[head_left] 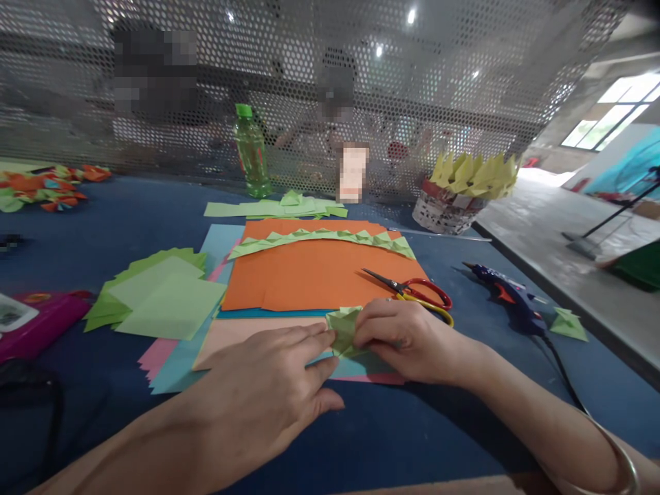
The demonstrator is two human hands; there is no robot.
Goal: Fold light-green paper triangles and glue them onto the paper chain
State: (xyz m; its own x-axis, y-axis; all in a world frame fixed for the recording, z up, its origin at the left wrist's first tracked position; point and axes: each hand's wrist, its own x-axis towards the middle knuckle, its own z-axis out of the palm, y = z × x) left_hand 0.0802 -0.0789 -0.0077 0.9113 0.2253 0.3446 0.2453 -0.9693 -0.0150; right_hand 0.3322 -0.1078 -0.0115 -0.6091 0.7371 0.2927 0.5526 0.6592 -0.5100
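Observation:
A small folded piece of light green paper (pixel 344 328) lies on coloured sheets near the front of the blue table (pixel 386 440). My left hand (pixel 262 388) lies over the sheets with its fingers stretched towards the fold, fingertips touching its left edge. My right hand (pixel 407 340) is closed, pinching the fold's right side. Red and yellow scissors (pixel 420 292) lie just beyond my right hand, on an orange sheet (pixel 309 275). A chain of folded green triangles (pixel 322 238) runs along that sheet's far edge.
A stack of green squares (pixel 159 295) lies to the left, a pink box (pixel 36 323) further left. A blue glue gun (pixel 508 295) and its cord lie right. A green bottle (pixel 251 151), a woven basket (pixel 446 210) with yellow folds and a mesh screen (pixel 309 82) stand behind.

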